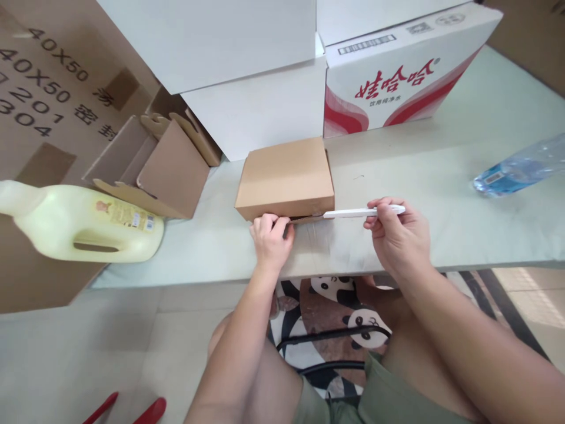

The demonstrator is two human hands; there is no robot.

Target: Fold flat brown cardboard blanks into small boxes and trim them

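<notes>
A small brown cardboard box [285, 174] lies flat on the pale cloth of the table, its front side facing me. My left hand [271, 235] grips the front flap near the left corner, fingers bent around its edge. From the right, my right hand [395, 232] holds a slim white utility knife [351, 213] level between thumb and fingers. The knife's narrow tip touches or nearly touches the right end of the front seam. Beneath the lid edge a dark gap shows; the box's inside is hidden.
White cartons [260, 106] and a red-and-white carton [388, 82] stand behind the box. To the left are an opened cardboard box [172, 171], a yellowish jug [88, 224] and a large printed carton [48, 100]. A clear plastic bottle [521, 168] lies at right.
</notes>
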